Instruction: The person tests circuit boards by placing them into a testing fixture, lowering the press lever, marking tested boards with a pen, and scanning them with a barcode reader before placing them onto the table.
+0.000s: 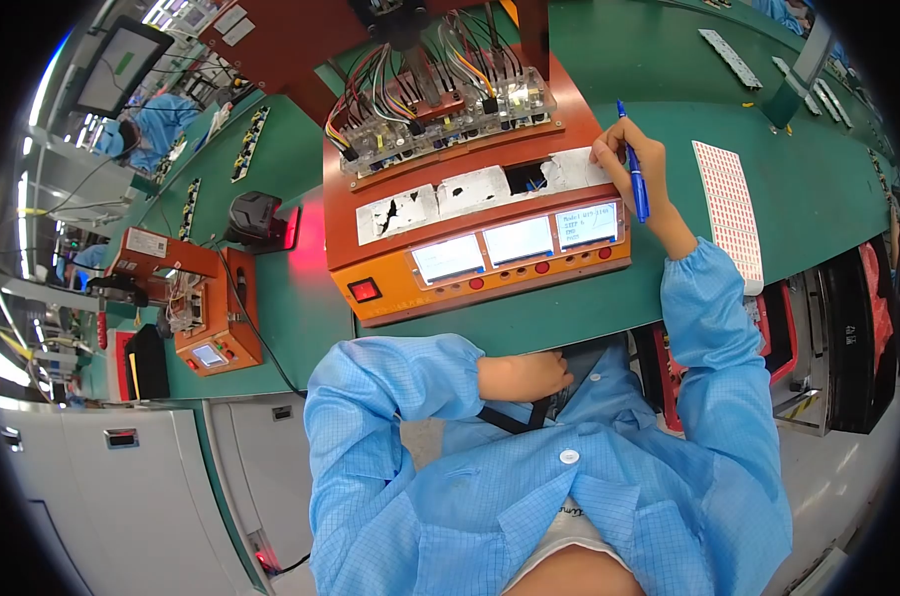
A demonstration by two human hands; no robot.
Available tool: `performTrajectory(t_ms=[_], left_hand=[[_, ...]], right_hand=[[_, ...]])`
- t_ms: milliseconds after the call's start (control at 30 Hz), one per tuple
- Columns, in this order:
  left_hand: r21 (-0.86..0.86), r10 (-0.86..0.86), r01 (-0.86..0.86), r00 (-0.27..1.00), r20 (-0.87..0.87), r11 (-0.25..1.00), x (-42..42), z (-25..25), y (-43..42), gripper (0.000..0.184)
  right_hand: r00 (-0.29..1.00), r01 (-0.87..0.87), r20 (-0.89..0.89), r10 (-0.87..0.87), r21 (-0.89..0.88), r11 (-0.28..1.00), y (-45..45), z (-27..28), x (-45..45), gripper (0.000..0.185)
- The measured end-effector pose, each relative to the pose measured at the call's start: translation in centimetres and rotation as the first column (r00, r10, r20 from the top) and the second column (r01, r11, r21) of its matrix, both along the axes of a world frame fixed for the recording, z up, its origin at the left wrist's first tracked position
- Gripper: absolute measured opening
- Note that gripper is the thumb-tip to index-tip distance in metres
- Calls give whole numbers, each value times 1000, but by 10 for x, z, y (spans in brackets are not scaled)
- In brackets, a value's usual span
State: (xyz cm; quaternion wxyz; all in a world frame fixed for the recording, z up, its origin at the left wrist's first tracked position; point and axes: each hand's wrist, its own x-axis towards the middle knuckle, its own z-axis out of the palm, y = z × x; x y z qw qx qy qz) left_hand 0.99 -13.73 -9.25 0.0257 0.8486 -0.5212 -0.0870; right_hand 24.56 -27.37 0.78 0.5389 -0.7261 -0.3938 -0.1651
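Observation:
A blue pen [635, 177] is held in my right hand [634, 159], its fingers closed around it. That hand rests at the right end of the white panel strip [470, 194] on an orange test machine [390, 298]. The strip has dark, torn-looking openings. Below it, three lit screens [518, 241] sit in the machine's front. My left hand [526, 376] lies low in front of my body, by the table's front edge, with its fingers curled together. A black strap [515, 421] runs just under it; I see nothing in that hand.
Wired clear fixture plates [450, 124] hang above the machine. A sheet of red-marked labels [728, 214] lies to the right. On the left stand a black scanner [261, 221] with red light and a smaller orange machine [212, 308]. Circuit strips [730, 60] lie on the green table [629, 60].

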Motion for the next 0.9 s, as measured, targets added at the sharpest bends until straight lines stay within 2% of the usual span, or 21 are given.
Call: performTrajectory(t_ms=[433, 533, 600, 633, 700, 767, 800, 867, 900], left_hand=[[-15, -12, 12, 1000, -25, 1000, 1, -4, -1, 20], [-9, -64, 64, 995, -78, 998, 6, 9, -7, 20], [-13, -118, 117, 988, -103, 993, 10, 18, -13, 20], [-88, -150, 144, 987, -65, 986, 11, 20, -15, 20], [-226, -206, 204, 978, 17, 953, 12, 25, -17, 22], [-287, -190, 212, 976, 101, 934, 14, 32, -19, 25], [-317, -182, 219, 973, 143, 923, 14, 36, -19, 26], [-427, -42, 132, 976, 212, 894, 15, 40, -18, 30], [-485, 34, 89, 971, 238, 870, 14, 42, -18, 32]], right_hand=[[1000, -6, 4, 6, -1, 1000, 0, -1, 1, 19], [997, -20, -72, 21, 13, 1000, 0, -3, 4, 18], [999, 27, 17, -27, 32, 999, 4, 12, 6, 19], [997, 49, 59, -51, 41, 998, 9, 20, 6, 20], [945, 35, 319, -74, 125, 991, 24, 53, 6, 20], [865, -137, 501, 1, 234, 963, 46, 100, -5, 14], [811, -187, 584, -29, 306, 934, 64, 125, -13, 14], [696, -316, 718, 20, 281, 906, 88, 165, -15, 26], [643, -369, 762, 80, 216, 904, 98, 178, -12, 36]])
